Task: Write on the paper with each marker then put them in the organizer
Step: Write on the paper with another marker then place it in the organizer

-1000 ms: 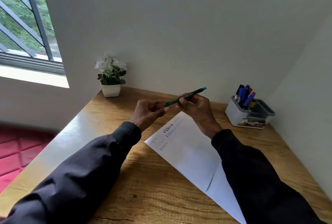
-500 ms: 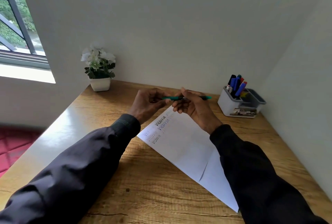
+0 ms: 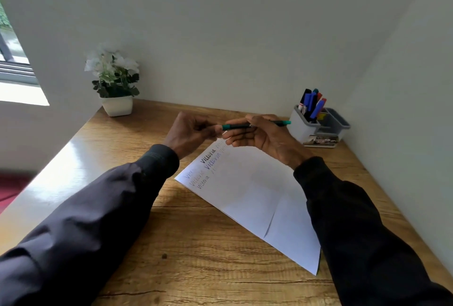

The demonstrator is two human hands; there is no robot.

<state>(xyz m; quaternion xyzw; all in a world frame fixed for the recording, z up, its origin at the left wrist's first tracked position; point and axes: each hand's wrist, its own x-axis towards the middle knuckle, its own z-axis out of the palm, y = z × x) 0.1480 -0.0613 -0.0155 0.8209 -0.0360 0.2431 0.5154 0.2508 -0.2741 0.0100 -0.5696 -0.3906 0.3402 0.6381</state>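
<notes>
While the right hand (image 3: 264, 137) pinches the green marker (image 3: 255, 125) level above the paper (image 3: 247, 190), the left hand (image 3: 190, 134) fingers pinch its near end; organizer (image 3: 318, 125) sits beyond the paper.

Paper (image 3: 247, 197), far-left corner: handwritten "Victoria" in bold black ink, same word again just beside it in blue. Fainter rows nearer corner edge also look like "Victoria", partly illegible. Print on base of organizer (image 3: 304, 129) at worktop's far-right corner too blurred to read.
</notes>
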